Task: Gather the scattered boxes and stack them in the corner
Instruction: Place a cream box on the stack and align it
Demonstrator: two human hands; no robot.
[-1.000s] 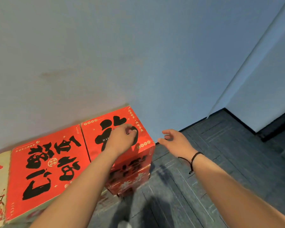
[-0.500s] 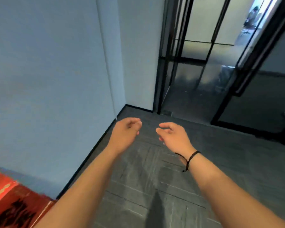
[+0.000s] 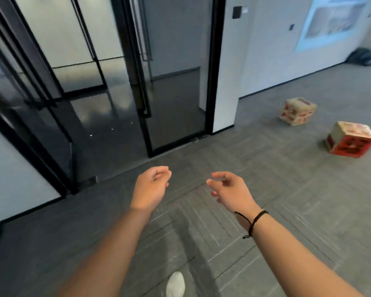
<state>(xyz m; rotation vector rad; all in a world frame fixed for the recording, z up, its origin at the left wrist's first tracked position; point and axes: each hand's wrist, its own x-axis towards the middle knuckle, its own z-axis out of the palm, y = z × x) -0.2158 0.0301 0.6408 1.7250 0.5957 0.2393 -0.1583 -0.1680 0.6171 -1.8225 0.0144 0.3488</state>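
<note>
Two boxes lie on the grey floor at the right. The nearer box [image 3: 351, 142] is red and cream and sits tilted near the right edge. A cream box with red print [image 3: 298, 111] lies farther back, close to the white wall. My left hand [image 3: 151, 187] and my right hand [image 3: 228, 189] hang in front of me over bare floor, fingers loosely curled, both holding nothing. A black cord circles my right wrist. The stacked boxes in the corner are out of view.
Black-framed glass doors [image 3: 171, 86] stand ahead and to the left. A white pillar [image 3: 225, 82] separates them from the open floor on the right. A dark bag [image 3: 363, 57] lies far back right. The toe of a white shoe [image 3: 175, 284] shows below.
My left hand has let go of the red box on the stack. My view has swung right from the corner, past the doors, and the two scattered boxes have come into sight.
</note>
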